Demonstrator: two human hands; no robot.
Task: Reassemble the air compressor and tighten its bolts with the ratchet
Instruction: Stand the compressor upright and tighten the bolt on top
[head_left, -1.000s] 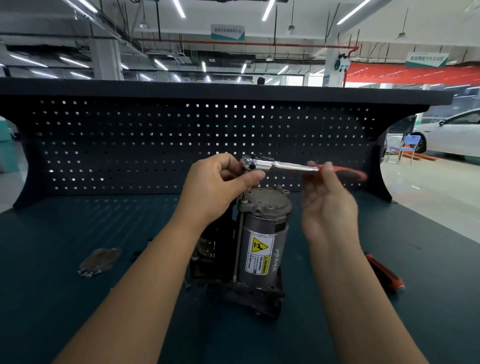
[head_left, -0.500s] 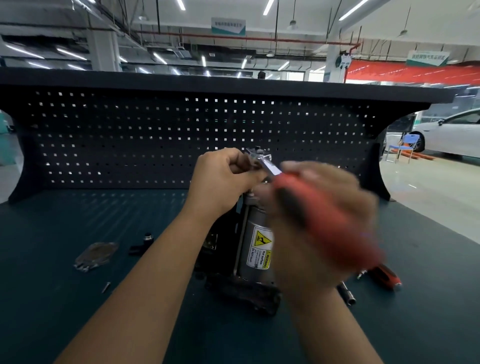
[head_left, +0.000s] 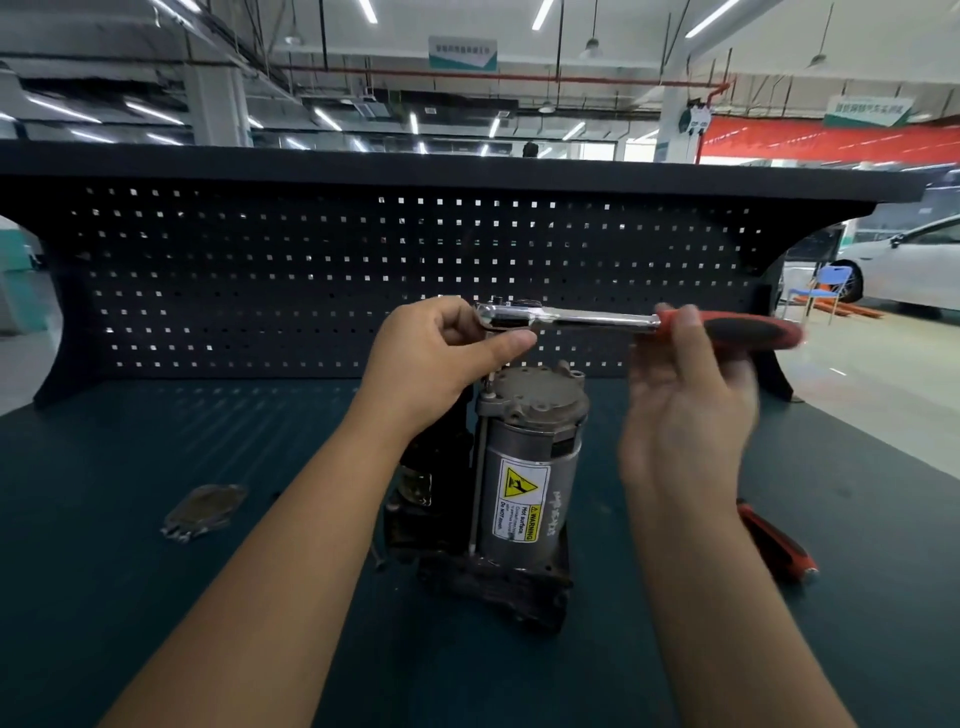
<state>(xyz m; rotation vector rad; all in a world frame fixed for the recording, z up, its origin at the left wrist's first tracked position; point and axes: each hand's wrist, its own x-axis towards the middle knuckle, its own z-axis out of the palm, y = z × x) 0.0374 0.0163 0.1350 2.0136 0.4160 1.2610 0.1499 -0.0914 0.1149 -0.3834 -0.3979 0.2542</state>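
**Ratchet over the compressor**

My left hand (head_left: 441, 353) curls around the ratchet (head_left: 597, 318) at its chrome head, thumb pressed under it. My right hand (head_left: 685, 410) is blurred; its fingers reach up to the red-and-black handle, loosely spread, and I cannot tell whether they truly clasp it. The ratchet lies level above the compressor (head_left: 524, 467), which stands upright mid-bench, nearer the pegboard (head_left: 260, 270) than the near edge, yellow warning label facing me. A grey plate (head_left: 205, 512) lies flat toward the left edge. A red tool (head_left: 776, 543) lies toward the right edge of the bench (head_left: 156, 623).
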